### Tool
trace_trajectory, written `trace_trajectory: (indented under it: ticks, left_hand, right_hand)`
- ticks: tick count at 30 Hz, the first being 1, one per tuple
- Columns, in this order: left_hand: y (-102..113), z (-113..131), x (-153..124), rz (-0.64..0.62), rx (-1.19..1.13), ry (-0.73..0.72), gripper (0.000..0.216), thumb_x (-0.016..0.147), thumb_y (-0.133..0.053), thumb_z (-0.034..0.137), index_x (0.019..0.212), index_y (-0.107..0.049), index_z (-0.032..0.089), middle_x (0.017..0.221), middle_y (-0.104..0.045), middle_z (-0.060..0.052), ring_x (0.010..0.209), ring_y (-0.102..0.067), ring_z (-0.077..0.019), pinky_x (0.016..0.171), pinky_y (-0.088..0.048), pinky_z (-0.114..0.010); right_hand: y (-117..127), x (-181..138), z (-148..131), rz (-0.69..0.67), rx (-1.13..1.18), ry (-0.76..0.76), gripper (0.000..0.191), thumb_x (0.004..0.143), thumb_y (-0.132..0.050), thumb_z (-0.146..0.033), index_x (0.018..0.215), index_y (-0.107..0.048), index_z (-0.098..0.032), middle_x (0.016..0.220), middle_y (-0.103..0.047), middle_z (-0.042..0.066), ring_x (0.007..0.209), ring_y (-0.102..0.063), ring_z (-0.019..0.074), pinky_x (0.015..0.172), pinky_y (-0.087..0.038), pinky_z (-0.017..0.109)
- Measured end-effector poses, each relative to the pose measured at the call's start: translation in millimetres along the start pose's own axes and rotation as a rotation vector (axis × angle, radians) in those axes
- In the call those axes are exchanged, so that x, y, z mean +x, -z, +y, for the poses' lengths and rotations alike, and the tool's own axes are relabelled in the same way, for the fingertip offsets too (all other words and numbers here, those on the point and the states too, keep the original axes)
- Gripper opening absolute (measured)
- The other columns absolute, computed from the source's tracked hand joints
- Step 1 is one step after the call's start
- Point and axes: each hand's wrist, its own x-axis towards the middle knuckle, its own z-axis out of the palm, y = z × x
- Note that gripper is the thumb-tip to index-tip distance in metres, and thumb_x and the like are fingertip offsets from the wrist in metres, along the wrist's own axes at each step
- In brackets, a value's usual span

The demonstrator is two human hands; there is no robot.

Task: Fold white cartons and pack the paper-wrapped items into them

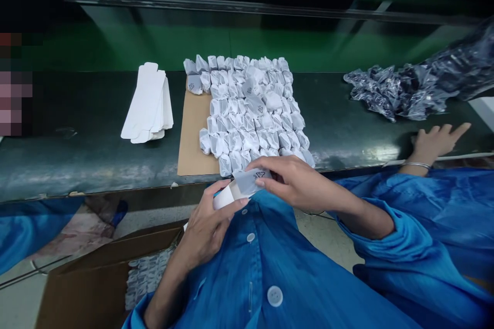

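Observation:
Just in front of the bench edge, my left hand [206,216] is closed around a small white box [224,198], thumb on the near side. My right hand [293,180] pinches a white wrapped packet [245,184] with a dark printed mark, between thumb and fingers. The packet meets the box's open end; how far it lies inside, I cannot tell. Beyond my hands, several rows of similar wrapped packets [235,139] cover a brown cardboard sheet [195,128], a few lying loose on top.
Flat white carton blanks [144,103] are stacked on the dark green bench [332,139] at left. Clear plastic bags [397,90] pile up at right, near another person's hand [434,144]. Below left stands an open cardboard box [88,277] holding several packets.

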Motion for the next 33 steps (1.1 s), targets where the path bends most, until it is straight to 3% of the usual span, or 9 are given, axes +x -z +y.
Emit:
trace_trajectory:
  ticks: [5,9,13,16,19,24,26,29,33]
  left_hand:
    - [-7,5,4,-0.048,0.015,-0.047,0.046,0.094,-0.049,0.011,0.124,-0.062,0.044,0.151,-0.036,-0.002,0.128,-0.053,-0.0238,0.09,-0.056,-0.036]
    - [-13,2,3,0.062,0.118,-0.09,0.047,0.091,-0.053,0.008,0.12,-0.066,0.043,0.147,-0.041,-0.004,0.13,-0.051,-0.0259,0.093,-0.054,-0.039]
    - [-18,-4,1,0.157,0.27,-0.145,0.055,0.087,-0.056,0.003,0.124,-0.064,0.042,0.143,-0.048,-0.006,0.132,-0.05,-0.0271,0.096,-0.051,-0.039]
    - [-18,-7,3,0.173,0.325,-0.195,0.052,0.089,-0.056,0.006,0.126,-0.064,0.042,0.139,-0.051,-0.006,0.131,-0.051,-0.0276,0.096,-0.05,-0.038]
    - [-15,-8,8,0.178,0.374,-0.19,0.054,0.089,-0.057,0.005,0.128,-0.062,0.042,0.139,-0.049,-0.008,0.13,-0.051,-0.0282,0.097,-0.05,-0.039]
    - [-14,-5,17,0.333,0.418,-0.088,0.055,0.087,-0.057,0.003,0.125,-0.063,0.043,0.134,-0.049,-0.007,0.123,-0.055,-0.0255,0.093,-0.052,-0.035]
    - [-18,-1,19,0.395,0.416,-0.015,0.047,0.088,-0.059,0.008,0.121,-0.066,0.041,0.135,-0.05,-0.006,0.121,-0.056,-0.0251,0.092,-0.054,-0.034]
    - [-26,4,23,0.464,0.426,0.063,0.039,0.088,-0.06,0.011,0.116,-0.069,0.037,0.135,-0.049,-0.007,0.119,-0.056,-0.0251,0.09,-0.055,-0.034]
    - [-31,6,24,0.473,0.406,0.031,0.051,0.087,-0.057,0.003,0.122,-0.068,0.038,0.136,-0.049,-0.009,0.12,-0.057,-0.0258,0.093,-0.055,-0.037]
  right_hand:
    - [7,-11,-4,-0.139,-0.208,0.054,0.027,0.101,-0.047,-0.026,0.123,-0.061,-0.02,0.104,-0.069,0.007,0.086,-0.062,0.0193,0.07,-0.039,0.03]
    - [18,-2,2,-0.28,-0.173,0.076,0.023,0.097,-0.051,-0.02,0.116,-0.064,-0.018,0.095,-0.07,0.005,0.081,-0.061,0.0179,0.066,-0.038,0.029]
    - [18,9,7,-0.307,-0.129,0.063,0.021,0.099,-0.049,-0.022,0.114,-0.063,-0.018,0.094,-0.069,0.005,0.079,-0.061,0.0162,0.067,-0.038,0.028]
    - [10,13,2,-0.204,-0.142,0.024,0.021,0.101,-0.047,-0.025,0.114,-0.061,-0.017,0.096,-0.069,0.005,0.08,-0.061,0.0162,0.067,-0.038,0.027]
    - [-11,15,-6,0.001,-0.283,0.016,0.023,0.102,-0.043,-0.023,0.116,-0.058,-0.014,0.101,-0.068,0.01,0.084,-0.062,0.0192,0.068,-0.042,0.029]
    - [-59,15,-6,0.436,-0.279,0.171,0.029,0.103,-0.045,-0.027,0.128,-0.049,-0.016,0.113,-0.068,0.012,0.095,-0.067,0.0195,0.078,-0.053,0.031]
    - [-70,16,-3,0.538,-0.337,0.222,0.027,0.101,-0.049,-0.024,0.127,-0.052,-0.018,0.116,-0.068,0.012,0.1,-0.069,0.0203,0.082,-0.054,0.031]
    - [-68,22,3,0.522,-0.27,0.206,0.025,0.098,-0.053,-0.022,0.122,-0.058,-0.019,0.117,-0.069,0.013,0.104,-0.069,0.0223,0.084,-0.056,0.033]
    - [-47,41,15,0.264,0.235,-0.143,0.029,0.092,-0.063,-0.031,0.118,-0.056,-0.018,0.086,-0.071,0.003,0.067,-0.068,0.0156,0.063,-0.055,0.028]
